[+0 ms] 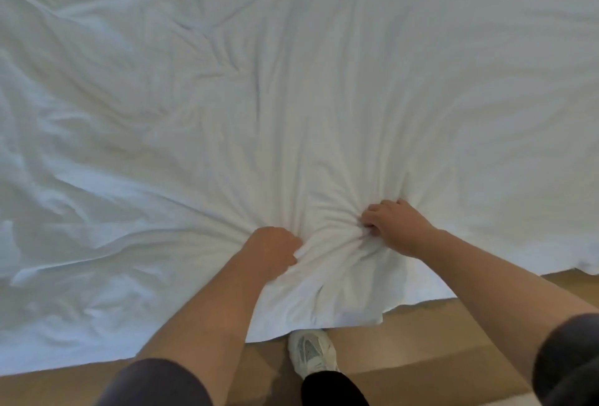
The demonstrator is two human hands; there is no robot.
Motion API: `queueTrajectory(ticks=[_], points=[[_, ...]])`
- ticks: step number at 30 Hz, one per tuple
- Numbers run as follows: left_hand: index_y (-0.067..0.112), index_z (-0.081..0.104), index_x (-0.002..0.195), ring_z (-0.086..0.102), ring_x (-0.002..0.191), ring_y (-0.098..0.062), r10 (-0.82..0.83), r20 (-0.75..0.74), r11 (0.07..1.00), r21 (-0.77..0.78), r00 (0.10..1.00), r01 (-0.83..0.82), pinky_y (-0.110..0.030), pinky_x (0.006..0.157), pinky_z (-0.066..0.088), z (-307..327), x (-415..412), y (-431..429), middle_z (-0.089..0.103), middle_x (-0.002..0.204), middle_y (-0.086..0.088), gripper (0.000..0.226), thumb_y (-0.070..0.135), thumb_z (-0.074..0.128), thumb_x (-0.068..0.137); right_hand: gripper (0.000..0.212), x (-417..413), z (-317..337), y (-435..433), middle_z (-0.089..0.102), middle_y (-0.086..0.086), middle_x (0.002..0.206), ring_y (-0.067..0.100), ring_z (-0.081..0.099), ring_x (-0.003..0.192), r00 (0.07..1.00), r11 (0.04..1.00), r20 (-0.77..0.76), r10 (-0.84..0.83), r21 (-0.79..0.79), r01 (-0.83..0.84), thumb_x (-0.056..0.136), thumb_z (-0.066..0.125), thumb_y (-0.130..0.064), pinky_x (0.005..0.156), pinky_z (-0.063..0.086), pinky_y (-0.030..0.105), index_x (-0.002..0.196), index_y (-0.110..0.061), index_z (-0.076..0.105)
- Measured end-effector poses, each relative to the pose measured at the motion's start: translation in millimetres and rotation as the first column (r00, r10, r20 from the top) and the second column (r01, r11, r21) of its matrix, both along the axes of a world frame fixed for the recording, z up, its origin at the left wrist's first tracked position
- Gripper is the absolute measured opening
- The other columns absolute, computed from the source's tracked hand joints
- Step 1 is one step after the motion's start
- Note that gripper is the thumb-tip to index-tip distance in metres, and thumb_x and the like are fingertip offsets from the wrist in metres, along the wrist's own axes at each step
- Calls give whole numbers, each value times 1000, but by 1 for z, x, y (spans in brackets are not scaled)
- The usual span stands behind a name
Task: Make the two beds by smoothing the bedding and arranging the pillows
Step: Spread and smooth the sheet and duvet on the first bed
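Across almost the whole frame, from the top edge down to the lower third, spreads the white bedding (291,81), and it is anything but flat. Deep creases run through the upper left, a long fold cuts down the centre, and the right side looks calmer.

Down at centre-bottom, both hands are on it. The left hand (274,251), just left of centre, is clenched round a bunch of the cloth, knuckles up, fingertips buried in the folds. The right hand (393,227), a little higher and to the right, grasps its own bunch, fingers curled into the cloth. The two hands are near each other but apart, and wrinkles fan out from the gathered cloth between them like spokes, up and outward.

Below the hands, the bedding's edge drapes down toward the wooden floor (437,318), a tan band along the bottom that rises toward the lower right. Whether the cloth touches the boards, I cannot tell.

Peeking out from under that hanging edge, bottom centre, is a pale sneaker (312,352), its toe tucked beneath the cloth, with a black trouser leg (330,389) just below it in the frame.

Both forearms are bare and cross the lower frame, and the left one hides part of the bedding's edge. The left sleeve (155,383), dark, sits at bottom left. The right sleeve (570,357), equally dark, fills the far lower right corner.
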State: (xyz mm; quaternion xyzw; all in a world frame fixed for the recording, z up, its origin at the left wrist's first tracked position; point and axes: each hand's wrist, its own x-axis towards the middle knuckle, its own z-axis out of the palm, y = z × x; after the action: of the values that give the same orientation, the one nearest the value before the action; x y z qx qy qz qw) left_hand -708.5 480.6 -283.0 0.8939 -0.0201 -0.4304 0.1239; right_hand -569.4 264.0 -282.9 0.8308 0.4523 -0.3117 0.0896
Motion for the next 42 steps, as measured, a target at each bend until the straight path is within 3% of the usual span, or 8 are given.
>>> queueTrajectory(ticks=[9, 13, 15, 20, 23, 29, 36, 42], points=[[14, 66, 84, 56, 60, -22, -29, 508, 997, 73, 861, -9, -30, 49, 41, 12, -74, -50, 60, 74, -3, 50, 34, 90, 45, 43, -57, 24, -59, 57, 7, 91, 30, 59, 76, 957, 947, 172, -235, 263, 185, 63, 85, -24, 57, 45, 37, 95, -10, 59], [14, 43, 129, 54, 96, -30, -57, 257, 974, 227, 965, -3, -41, 65, 46, 0, -131, -54, 54, 115, -10, 103, 65, 81, 49, 90, -118, 4, -104, 57, 10, 125, 34, 60, 113, 987, 992, 108, -123, 2, 124, 48, 83, -47, 86, 49, 55, 125, -14, 52], [17, 16, 144, 45, 118, -39, -57, 139, 935, 355, 989, 4, -53, 82, 44, -10, -139, -50, 36, 138, -12, 121, 61, 81, 53, 109, -124, -7, -104, 34, 15, 153, 41, 31, 141, 982, 982, 160, -104, -138, 127, 54, 79, -55, 107, 16, 71, 147, -20, 33], [14, 61, 104, 60, 74, -32, -19, 323, 972, 226, 946, -58, -35, 51, 50, -24, -107, -45, 61, 92, -11, 53, 5, 83, 57, 54, -88, -16, -44, 58, 18, 116, 41, 55, 109, 912, 944, 243, -330, 87, 319, 69, 72, -6, 97, 40, 57, 120, -12, 54], [18, 55, 128, 61, 103, -30, 207, 47, 974, 79, 977, -210, -35, 81, 50, -6, -86, -37, 62, 119, -7, 37, 16, 58, 91, 39, -65, 8, -33, 63, 9, 95, 30, 56, 73, 936, 949, 178, -305, -32, 315, 89, 51, -6, 63, 37, 35, 126, -13, 48], [11, 33, 147, 40, 135, -27, 190, -394, 980, 14, 899, -201, -33, 106, 35, 93, -31, -3, 37, 150, -11, 51, 18, 45, 97, 36, -6, 107, -23, 64, 2, 112, 23, 61, 101, 945, 843, -196, -262, -522, 126, 90, 54, -16, 82, 48, 30, 125, -22, 58], [20, 60, 113, 53, 110, -28, 199, 467, 830, 388, 862, -402, -36, 83, 39, 200, 139, 103, 53, 118, -8, 24, 15, 51, 92, 24, 147, 214, 71, 59, 6, 105, 27, 60, 98, 801, 949, 531, -276, 19, 315, 88, 52, -11, 73, 36, 31, 108, -17, 65], [12, 56, 115, 59, 95, -39, 581, 730, 533, -6, 361, -846, -36, 69, 35, 181, 233, 120, 63, 104, -21, 29, 4, 38, 95, 23, 232, 176, 121, 63, 18, 110, 38, 58, 104, 521, 511, 127, -844, 484, 710, 94, 43, -9, 76, 39, 34, 109, -9, 60]])
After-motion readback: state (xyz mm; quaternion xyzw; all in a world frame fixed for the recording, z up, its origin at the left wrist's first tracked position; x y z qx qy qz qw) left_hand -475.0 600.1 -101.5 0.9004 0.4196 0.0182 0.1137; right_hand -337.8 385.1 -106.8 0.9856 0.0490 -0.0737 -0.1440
